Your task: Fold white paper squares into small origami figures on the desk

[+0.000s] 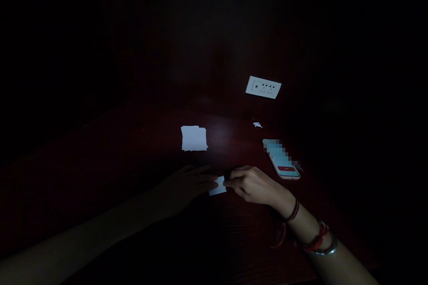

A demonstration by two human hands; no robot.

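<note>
A small white piece of paper [219,188] lies on the dark reddish table between my two hands. My left hand [195,181], dim and in shadow, reaches in with its fingers stretched out, the fingertips resting on the paper's left side. From the right comes my right hand [250,183], its fingers curled together and the index fingertip at the paper's right edge. Whether the thumb grips the paper from below is hidden. Farther back sits a stack of white paper squares [194,138], with slightly uneven edges.
A phone [282,160] with a lit screen lies to the right, beyond my right hand. Behind it is a small crumpled white scrap [257,124]. A white socket panel [263,87] is at the back. Darkness hides most of the surroundings.
</note>
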